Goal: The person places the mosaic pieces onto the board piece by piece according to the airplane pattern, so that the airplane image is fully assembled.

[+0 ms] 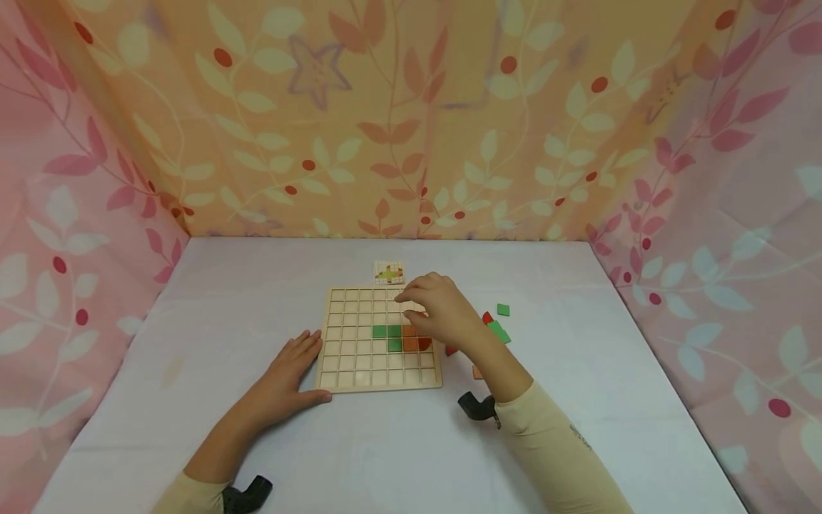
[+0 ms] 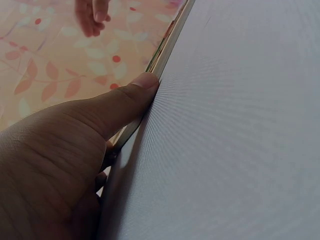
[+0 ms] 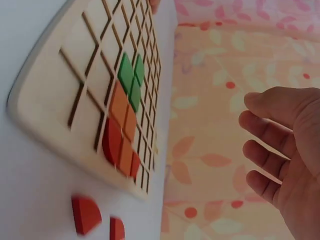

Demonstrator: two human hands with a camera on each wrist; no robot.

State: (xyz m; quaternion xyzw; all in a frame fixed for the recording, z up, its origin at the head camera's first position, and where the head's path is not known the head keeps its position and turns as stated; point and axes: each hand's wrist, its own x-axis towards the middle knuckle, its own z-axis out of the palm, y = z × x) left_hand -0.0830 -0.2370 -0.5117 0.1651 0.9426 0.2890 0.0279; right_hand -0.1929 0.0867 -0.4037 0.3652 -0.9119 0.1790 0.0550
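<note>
Here we are at the wooden grid board (image 1: pixel 362 360), lying flat in the middle of the white tabletop (image 1: pixel 385 450). Its near edge faces plenty of bare cloth, with another wide stretch off to the left; on the right, loose pieces narrow the way. At the far side a small picture card (image 1: pixel 389 273) sits just beyond the board's far edge, and behind it the yellow curtain (image 1: pixel 411 114) marks the table's far limit.

Over to the left hand (image 1: pixel 289 378): fingers extended, tips at the board's left edge, thumb reaching along the near edge by the corner, touching wood and grasping nothing. The right hand (image 1: pixel 443 307) hovers above the board's far right part, fingers gently bent and released, holding nothing (the right wrist view shows that nicely), with a gap between fingertips and grid.

And the pieces! Right of the board's middle lie three green squares (image 1: pixel 394 331), then orange squares (image 1: pixel 409 343) to their right, with red rounded pieces (image 3: pixel 112 140) beside the orange, all lower than the right fingers and apart from them. Out on the cloth, right of the board: a loose green square (image 1: pixel 504 310) at the far side, a longer green patch (image 1: pixel 499 332), red pieces (image 3: pixel 86 215), and an orange piece (image 1: pixel 477 372) nearer, partly behind the right forearm.
</note>
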